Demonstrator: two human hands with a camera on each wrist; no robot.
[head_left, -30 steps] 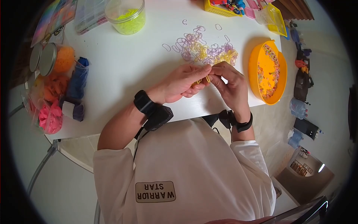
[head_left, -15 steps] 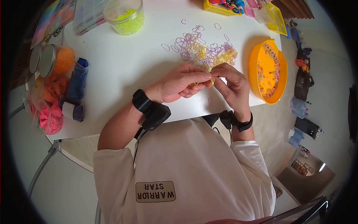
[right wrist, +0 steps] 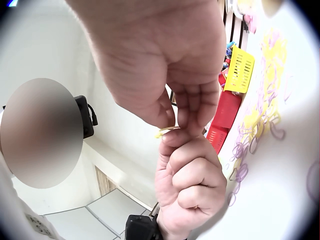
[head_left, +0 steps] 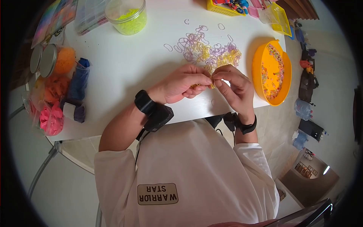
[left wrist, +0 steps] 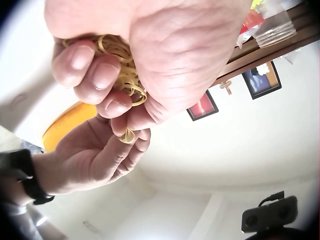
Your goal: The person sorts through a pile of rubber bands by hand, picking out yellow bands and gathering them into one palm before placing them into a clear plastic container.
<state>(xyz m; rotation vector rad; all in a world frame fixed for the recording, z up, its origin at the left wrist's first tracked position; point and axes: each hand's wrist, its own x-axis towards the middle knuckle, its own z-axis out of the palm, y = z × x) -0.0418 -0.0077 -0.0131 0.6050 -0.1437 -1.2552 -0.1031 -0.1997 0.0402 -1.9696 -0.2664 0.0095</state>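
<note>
In the head view my left hand and right hand meet fingertip to fingertip just above the near part of the table. The left wrist view shows several yellow rubber bands gathered in my left palm, with the fingers curled round them. A single yellow rubber band is pinched where the thumbs and index fingers of both hands come together. Beyond the hands lies a loose pile of purple and yellow rubber bands.
An orange tray of small colourful beads stands at the right. A jar of lime-green pieces is at the back. Lidded jars and bags of coloured bands line the left edge. A yellow basket stands at the far side.
The yellow band at the fingertips has shifted slightly towards the body. My right thumb and fingers have changed their pinch a little, while the left hand stays nearly in place.
</note>
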